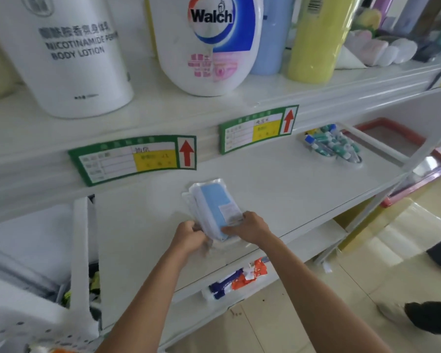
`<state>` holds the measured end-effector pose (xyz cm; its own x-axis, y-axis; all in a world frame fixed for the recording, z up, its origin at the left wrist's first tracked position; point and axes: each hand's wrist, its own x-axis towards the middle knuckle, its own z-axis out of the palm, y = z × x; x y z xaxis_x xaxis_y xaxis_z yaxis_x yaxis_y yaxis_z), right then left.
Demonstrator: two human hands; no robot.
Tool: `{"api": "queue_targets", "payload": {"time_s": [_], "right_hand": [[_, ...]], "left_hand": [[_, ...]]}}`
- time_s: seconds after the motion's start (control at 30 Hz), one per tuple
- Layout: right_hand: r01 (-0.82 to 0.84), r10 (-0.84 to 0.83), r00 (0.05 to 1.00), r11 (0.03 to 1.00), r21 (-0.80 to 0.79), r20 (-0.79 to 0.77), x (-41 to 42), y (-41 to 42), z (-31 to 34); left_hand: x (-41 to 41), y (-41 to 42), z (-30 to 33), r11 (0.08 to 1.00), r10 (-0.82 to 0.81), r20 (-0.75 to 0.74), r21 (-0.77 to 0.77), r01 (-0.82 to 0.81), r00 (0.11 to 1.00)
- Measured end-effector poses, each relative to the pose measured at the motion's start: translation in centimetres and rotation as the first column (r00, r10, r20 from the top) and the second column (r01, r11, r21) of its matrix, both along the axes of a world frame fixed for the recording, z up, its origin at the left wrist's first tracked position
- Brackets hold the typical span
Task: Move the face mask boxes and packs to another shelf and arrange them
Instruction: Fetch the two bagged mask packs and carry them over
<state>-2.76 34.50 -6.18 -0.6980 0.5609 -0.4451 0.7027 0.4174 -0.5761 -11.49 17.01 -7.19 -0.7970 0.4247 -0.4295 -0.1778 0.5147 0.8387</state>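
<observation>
Both hands meet at the near end of a small stack of clear-wrapped blue face mask packs (pixel 215 206) lying on the white middle shelf (pixel 278 174), close to its front edge. The left hand (pixel 190 235) has its grip curled round the stack's left corner. The right hand (pixel 250 226) lies on top of the near right corner, its fingers pressing down on the top pack's white label. Farther right on the same shelf sits a tray of small tubes (pixel 334 145). On the shelf above stand a white lotion bottle (pixel 74 54) and a Walch bottle (pixel 209 44).
</observation>
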Motion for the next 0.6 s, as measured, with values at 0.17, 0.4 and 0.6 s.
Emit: {"api": "queue_targets", "payload": {"time_s": [0.17, 0.4, 0.6], "right_hand": [[0.161, -0.179, 0.978, 0.975, -0.154, -0.111, 0.3, 1.2, -0.7], [0.195, -0.345, 0.914, 0.836, -0.513, -0.215, 3.0, 1.8, -1.9], [0.271, -0.453, 0.863, 0.788, -0.553, -0.223, 5.8, 2.8, -1.5]], "left_hand": [[-0.5, 1.3, -0.3, 0.988, 0.074, 0.154, 0.123, -0.093, 0.985], [0.0, 2.1, -2.0, 0.969, 0.006, 0.153, 0.243, -0.043, 0.988], [-0.4, 1.5, -3.2, 0.972, 0.050, 0.199, 0.216, -0.094, 0.979]]}}
